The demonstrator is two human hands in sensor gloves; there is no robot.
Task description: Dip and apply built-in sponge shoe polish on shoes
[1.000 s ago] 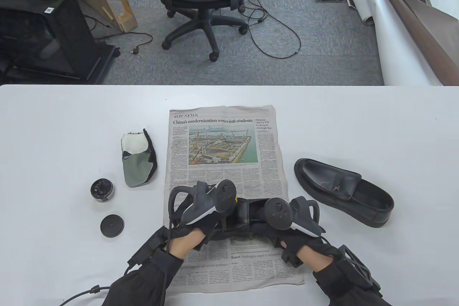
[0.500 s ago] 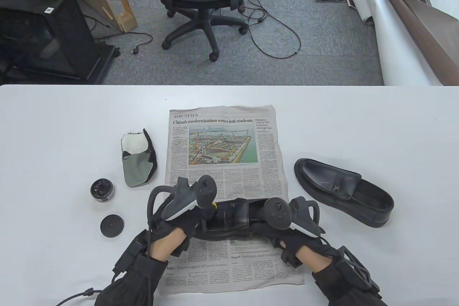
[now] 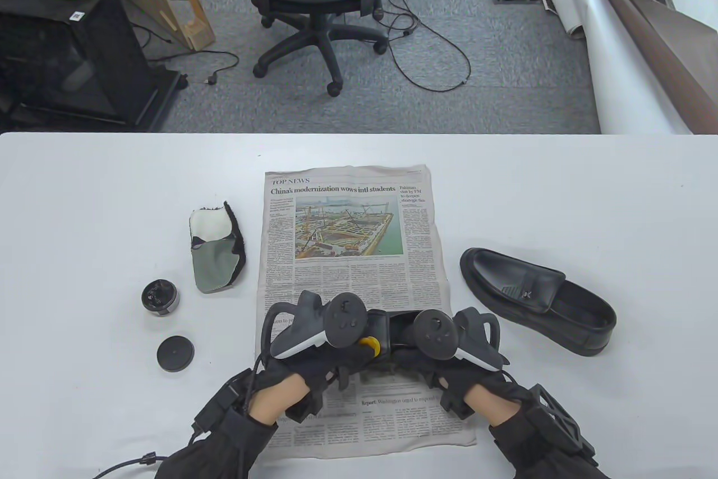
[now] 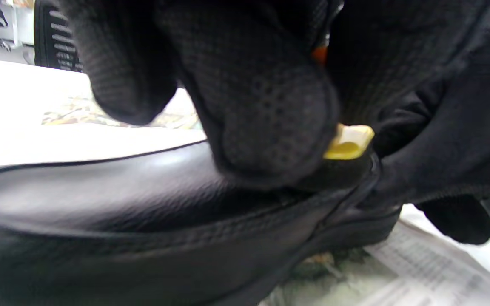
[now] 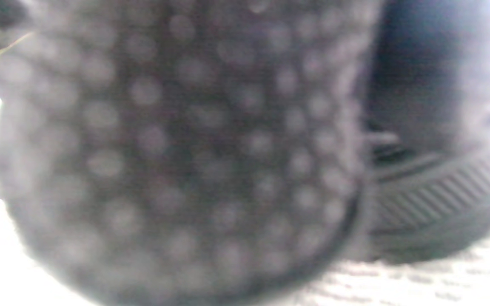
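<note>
Since half a second ago the left hand (image 3: 314, 367) has slid right along the shoe (image 3: 392, 336), its fingers pinching a yellow sponge (image 3: 369, 345) against the upper. Right hand (image 3: 443, 372) grips the shoe's other end, holding it on the newspaper (image 3: 348, 221). Left of the left hand lie the open tin (image 3: 160, 298), its lid (image 3: 175, 353) and a cloth (image 3: 216, 254). Right of the right hand sits a second shoe (image 3: 535, 299).

Gloved fingers (image 4: 266, 106) pressing yellow sponge (image 4: 348, 142) onto black shoe (image 4: 121, 199).
Sponge pinched under curled fingertips, touching the leather upper near the seam; shoe resting on newspaper (image 4: 419, 267), with blurred print visible lower right and white table beyond.
</note>
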